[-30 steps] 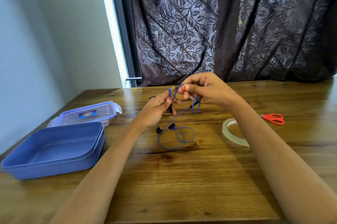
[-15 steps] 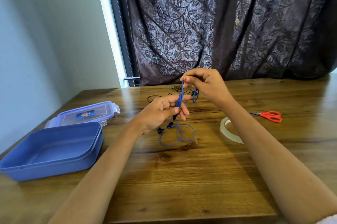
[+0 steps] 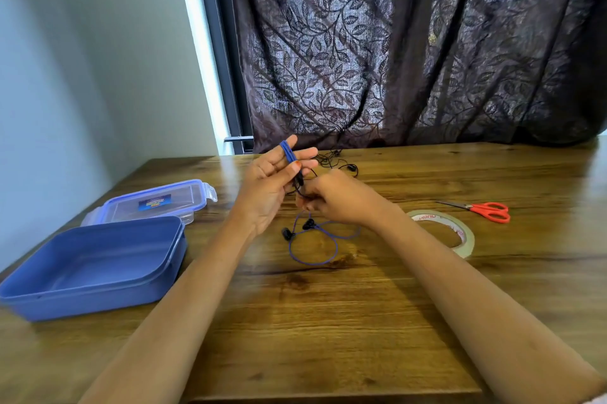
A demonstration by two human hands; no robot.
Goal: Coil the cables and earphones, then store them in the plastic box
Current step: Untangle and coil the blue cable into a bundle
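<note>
Blue earphones (image 3: 313, 244) lie partly on the wooden table (image 3: 328, 321), their two black earbuds and a loose loop below my hands. My left hand (image 3: 271, 188) is raised palm up, with several turns of the blue cord wound round its extended fingers and the thumb pressing the cord. My right hand (image 3: 335, 199), just right of it, pinches the cord below the coil. The open blue plastic box (image 3: 95, 267) stands at the left, with nothing inside. Black earphones (image 3: 340, 163) lie tangled behind my hands.
The box's clear lid (image 3: 154, 203) lies behind the box. A roll of clear tape (image 3: 443, 232) sits right of my right forearm, and red-handled scissors (image 3: 486, 210) lie beyond it. A dark leaf-patterned curtain hangs behind the table.
My right hand has dropped from above the left hand to below and beside it, drawing the cord down. My left hand has turned palm up, with more blue turns round its fingers.
</note>
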